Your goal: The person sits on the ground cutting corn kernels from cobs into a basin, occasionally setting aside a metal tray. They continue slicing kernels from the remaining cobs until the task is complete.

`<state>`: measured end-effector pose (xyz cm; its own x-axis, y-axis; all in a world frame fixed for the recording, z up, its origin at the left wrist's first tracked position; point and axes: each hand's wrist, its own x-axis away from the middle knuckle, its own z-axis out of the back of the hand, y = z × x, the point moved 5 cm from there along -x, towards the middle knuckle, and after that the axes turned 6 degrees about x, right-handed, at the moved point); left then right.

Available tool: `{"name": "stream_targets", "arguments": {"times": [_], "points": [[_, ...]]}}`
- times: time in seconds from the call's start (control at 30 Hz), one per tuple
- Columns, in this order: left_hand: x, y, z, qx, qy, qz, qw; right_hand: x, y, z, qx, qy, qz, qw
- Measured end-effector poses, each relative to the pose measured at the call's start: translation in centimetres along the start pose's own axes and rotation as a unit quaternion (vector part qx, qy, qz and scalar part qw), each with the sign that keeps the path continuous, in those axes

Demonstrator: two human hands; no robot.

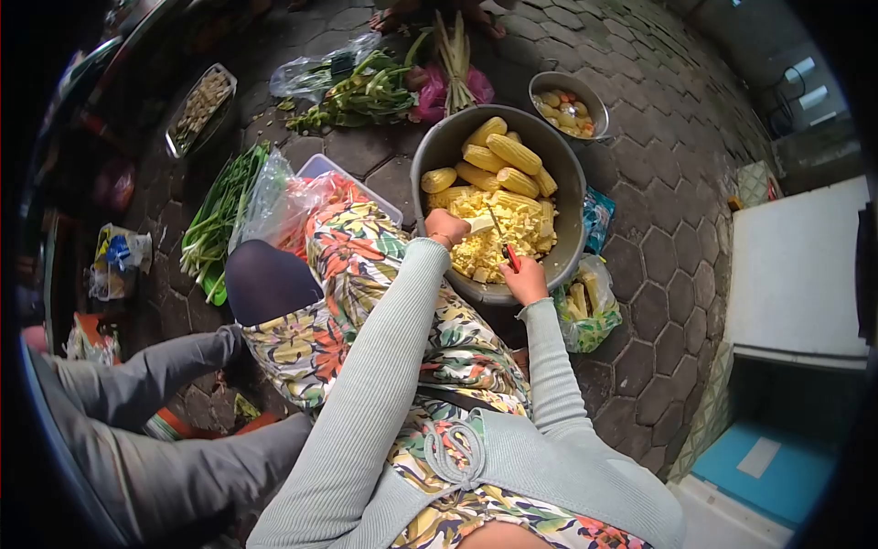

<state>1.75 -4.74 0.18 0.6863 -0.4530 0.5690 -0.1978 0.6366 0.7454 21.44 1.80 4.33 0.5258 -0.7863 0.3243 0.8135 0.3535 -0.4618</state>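
Red-handled knife (511, 258) gripped in the right hand (527, 282), pale cob (478, 222) gripped in the left hand (444, 228), both over the tub (578, 178): short strokes angled clear of the left hand should work best.

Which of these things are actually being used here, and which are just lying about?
In use:
- left hand, holding a pale cob
- right hand, holding a red-handled knife
- grey basin
- whole corn and cut corn inside it

Apparently just lying about:
- leafy greens
- long green stalks
- metal bowl
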Motion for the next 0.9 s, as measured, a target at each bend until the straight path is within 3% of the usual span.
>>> {"name": "stream_targets", "arguments": {"times": [0.13,0.23,0.4,0.47,0.6,0.73,0.9], "points": [[0.7,2.2,0.4,0.02,0.022,-0.152,0.988,0.1,1.1,0.7,-0.038,0.072,-0.007,0.997],[0.5,3.1,0.1,0.125,-0.088,-0.163,0.975,0.5,1.6,2.0,-0.069,0.108,-0.026,0.991],[1.1,4.1,-0.1,0.235,-0.18,-0.115,0.948,0.3,2.5,3.0,-0.163,0.164,-0.033,0.972],[1.6,4.3,-0.6,0.374,-0.231,-0.055,0.897,0.1,3.1,3.2,-0.175,0.179,-0.018,0.968],[1.7,4.8,-0.7,0.406,-0.263,-0.031,0.875,-0.2,3.9,3.4,-0.196,0.238,0.031,0.951],[1.4,4.7,-0.8,0.442,-0.25,-0.024,0.861,0.2,3.8,3.9,-0.194,0.208,-0.017,0.959],[2.4,6.8,-3.1,0.348,-0.268,-0.047,0.897,1.6,5.9,4.1,-0.275,0.247,-0.03,0.928]]}}
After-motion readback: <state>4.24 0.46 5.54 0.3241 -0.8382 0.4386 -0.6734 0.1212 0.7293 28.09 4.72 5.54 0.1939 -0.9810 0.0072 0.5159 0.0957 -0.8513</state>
